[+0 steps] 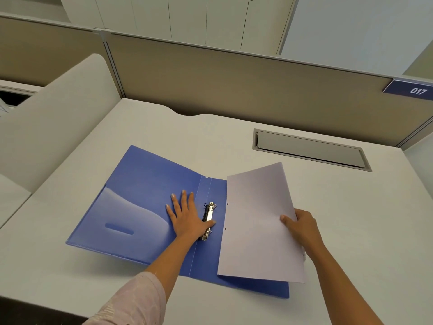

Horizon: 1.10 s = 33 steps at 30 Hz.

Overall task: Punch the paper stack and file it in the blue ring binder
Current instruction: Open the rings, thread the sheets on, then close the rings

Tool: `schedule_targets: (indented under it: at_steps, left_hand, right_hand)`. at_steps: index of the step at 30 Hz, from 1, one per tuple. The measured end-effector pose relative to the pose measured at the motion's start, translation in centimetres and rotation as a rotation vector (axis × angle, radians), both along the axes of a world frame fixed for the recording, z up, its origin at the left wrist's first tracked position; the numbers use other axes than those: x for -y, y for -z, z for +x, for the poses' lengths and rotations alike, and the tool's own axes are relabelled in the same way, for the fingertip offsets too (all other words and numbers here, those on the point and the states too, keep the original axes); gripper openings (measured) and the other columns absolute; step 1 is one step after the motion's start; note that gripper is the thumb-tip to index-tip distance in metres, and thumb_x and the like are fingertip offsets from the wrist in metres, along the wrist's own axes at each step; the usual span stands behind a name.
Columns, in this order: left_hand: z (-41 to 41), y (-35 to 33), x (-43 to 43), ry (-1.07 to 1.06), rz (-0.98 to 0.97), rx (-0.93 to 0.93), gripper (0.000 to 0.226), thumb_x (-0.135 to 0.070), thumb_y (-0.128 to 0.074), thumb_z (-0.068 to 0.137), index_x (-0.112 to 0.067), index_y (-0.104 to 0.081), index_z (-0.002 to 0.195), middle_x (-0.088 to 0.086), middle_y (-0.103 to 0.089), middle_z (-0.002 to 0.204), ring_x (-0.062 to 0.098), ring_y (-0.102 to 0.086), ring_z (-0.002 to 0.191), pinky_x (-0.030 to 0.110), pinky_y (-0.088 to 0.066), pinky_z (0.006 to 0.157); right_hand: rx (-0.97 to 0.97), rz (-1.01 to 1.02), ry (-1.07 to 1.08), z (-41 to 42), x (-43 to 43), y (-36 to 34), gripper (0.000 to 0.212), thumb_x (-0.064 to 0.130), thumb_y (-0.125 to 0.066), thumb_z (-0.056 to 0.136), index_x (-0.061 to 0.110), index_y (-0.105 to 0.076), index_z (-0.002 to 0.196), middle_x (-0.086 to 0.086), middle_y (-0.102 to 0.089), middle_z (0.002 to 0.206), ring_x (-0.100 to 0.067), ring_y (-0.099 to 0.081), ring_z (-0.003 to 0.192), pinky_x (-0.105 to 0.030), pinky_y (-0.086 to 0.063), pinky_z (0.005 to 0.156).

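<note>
The blue ring binder point(140, 195) lies open flat on the white desk, its metal ring mechanism point(208, 220) in the middle by the spine. My left hand point(187, 219) presses flat on the inside of the left cover, fingers spread, thumb against the ring mechanism. My right hand point(302, 228) grips the right edge of the white paper stack point(257, 221), thumb on top. The stack hovers over the binder's right cover, with two punched holes along its left edge, just right of the rings.
A white desk point(351, 219) carries it all. A grey cable flap point(311, 148) is set into the desk at the back right. Beige partition walls point(234, 78) close off the back, and a curved white side panel point(58, 118) stands on the left.
</note>
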<state>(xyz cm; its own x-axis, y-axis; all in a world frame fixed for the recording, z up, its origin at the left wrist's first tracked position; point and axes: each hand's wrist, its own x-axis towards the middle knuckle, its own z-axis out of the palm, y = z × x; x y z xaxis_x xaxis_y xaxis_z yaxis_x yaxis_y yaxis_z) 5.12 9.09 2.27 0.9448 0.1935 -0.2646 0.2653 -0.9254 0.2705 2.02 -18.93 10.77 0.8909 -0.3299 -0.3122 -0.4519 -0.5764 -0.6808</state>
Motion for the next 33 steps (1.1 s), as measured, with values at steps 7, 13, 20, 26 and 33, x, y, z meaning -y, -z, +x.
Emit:
schedule_targets:
  at_steps: [7,13,20,26,33]
  left_hand:
    - [1.2,-1.0,1.0,-0.054,0.089,-0.044,0.128,-0.071,-0.067,0.063,-0.028,0.016,0.149,0.012,0.027,0.156,0.041,0.032,0.137,0.058,0.022,0.106]
    - [2.0,-1.3,0.8,-0.012,0.184,-0.032,0.119,-0.064,-0.061,0.073,-0.027,0.024,0.147,0.015,0.031,0.153,0.043,0.031,0.137,0.059,0.027,0.099]
    - [2.1,-0.9,0.2,-0.01,0.161,-0.081,0.111,-0.063,-0.056,0.075,-0.029,0.022,0.147,0.011,0.031,0.154,0.043,0.033,0.137,0.063,0.025,0.098]
    - [1.9,-0.4,-0.4,0.01,0.15,-0.076,0.114,-0.073,-0.052,0.07,-0.03,0.019,0.149,0.009,0.033,0.154,0.043,0.035,0.136,0.061,0.025,0.101]
    - [1.5,-0.6,-0.4,0.04,0.112,-0.069,0.123,-0.086,-0.05,0.061,-0.033,0.016,0.149,0.006,0.032,0.154,0.04,0.039,0.134,0.055,0.038,0.091]
  right_hand:
    - [0.028,0.016,-0.052,0.3,-1.1,-1.5,0.008,0.023,-0.062,0.089,0.016,-0.062,0.095,-0.005,-0.067,0.089,-0.023,-0.064,0.075,-0.035,-0.052,0.07]
    - [0.021,0.05,-0.071,0.6,-1.9,-2.1,0.013,0.024,-0.063,0.089,0.012,-0.064,0.094,-0.006,-0.068,0.087,-0.016,-0.062,0.068,-0.025,-0.046,0.056]
    - [0.012,0.045,-0.112,1.2,-3.2,-2.5,0.023,0.024,-0.063,0.089,0.007,-0.066,0.104,-0.005,-0.067,0.089,-0.02,-0.063,0.073,-0.021,-0.044,0.055]
    - [0.026,-0.037,-0.187,1.8,-3.7,-3.8,0.021,0.021,-0.061,0.089,0.007,-0.067,0.103,-0.006,-0.067,0.09,-0.021,-0.061,0.071,-0.02,-0.043,0.054]
    - [0.053,-0.198,-0.286,2.3,-4.7,-5.3,0.017,0.017,-0.057,0.088,0.01,-0.071,0.095,-0.009,-0.07,0.081,-0.025,-0.063,0.07,-0.024,-0.043,0.052]
